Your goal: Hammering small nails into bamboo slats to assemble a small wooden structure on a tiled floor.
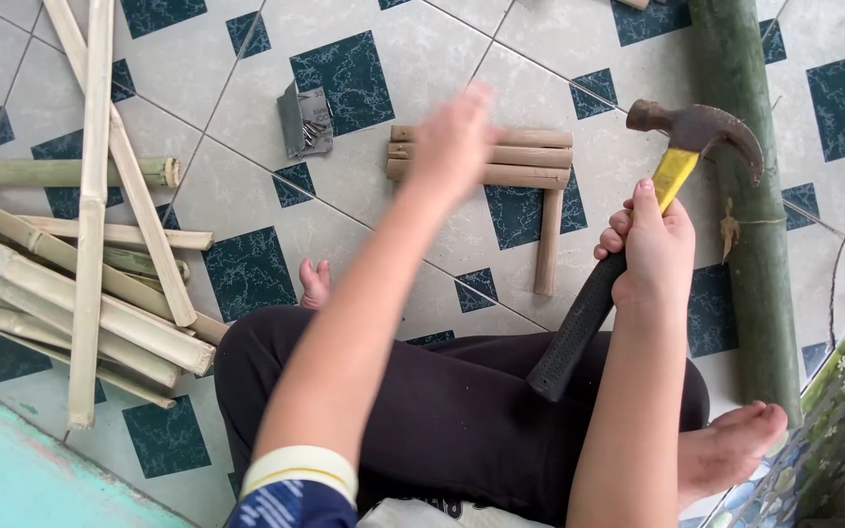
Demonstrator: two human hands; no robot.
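Left hand (454, 137), blurred so its grip couldn't be read, hovered right over the short bamboo sticks (520, 156) lying crosswise on the tiled floor (246, 186), while the right hand (649, 256), farther off, clutched the hammer (638, 225).

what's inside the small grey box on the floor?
The box lies open on the tile, with a loose cluster of nails showing at its mouth. Its back is shadowed, so how many nails it holds cannot be seen.
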